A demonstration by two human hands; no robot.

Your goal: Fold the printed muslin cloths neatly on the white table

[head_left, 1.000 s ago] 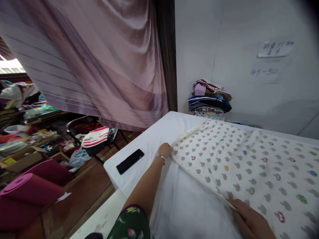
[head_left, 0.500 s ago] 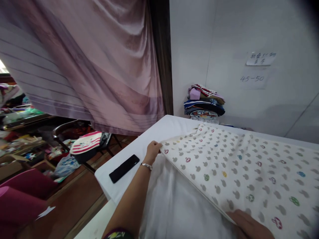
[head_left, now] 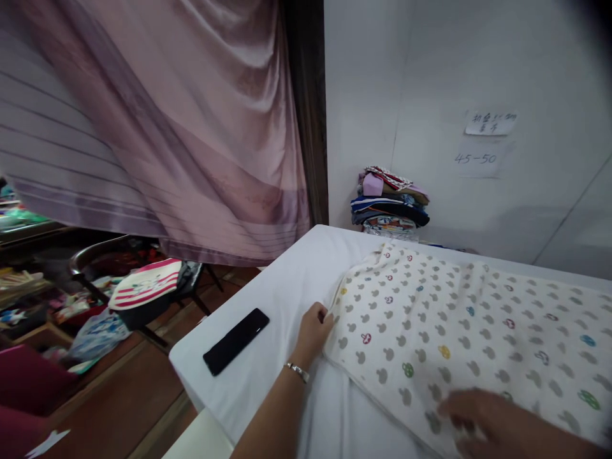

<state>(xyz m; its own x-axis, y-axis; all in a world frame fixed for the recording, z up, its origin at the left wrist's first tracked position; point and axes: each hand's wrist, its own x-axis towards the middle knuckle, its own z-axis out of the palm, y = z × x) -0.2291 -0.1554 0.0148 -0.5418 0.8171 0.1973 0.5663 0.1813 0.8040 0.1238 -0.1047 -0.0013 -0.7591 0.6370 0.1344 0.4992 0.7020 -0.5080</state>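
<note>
A cream cloth printed with small grey and coloured mouse-head shapes [head_left: 468, 325] lies spread over the white-covered table [head_left: 282, 293]. My left hand [head_left: 314, 330] pinches the cloth's left edge, fingers closed on the fabric; a bracelet sits on that wrist. My right hand [head_left: 482, 417] rests on top of the cloth near its front edge at the lower right, blurred by motion, with fingers that look stretched flat.
A black phone [head_left: 236, 341] lies on the table's left part near the corner. A stack of folded clothes [head_left: 389, 204] stands at the back against the white wall. A pink curtain [head_left: 157, 121] hangs left; a chair with a striped item [head_left: 143, 284] stands below.
My left hand has drawn the cloth's left edge nearer to me. My right hand has moved from gripping the front edge onto the top of the cloth. The view has shifted slightly.
</note>
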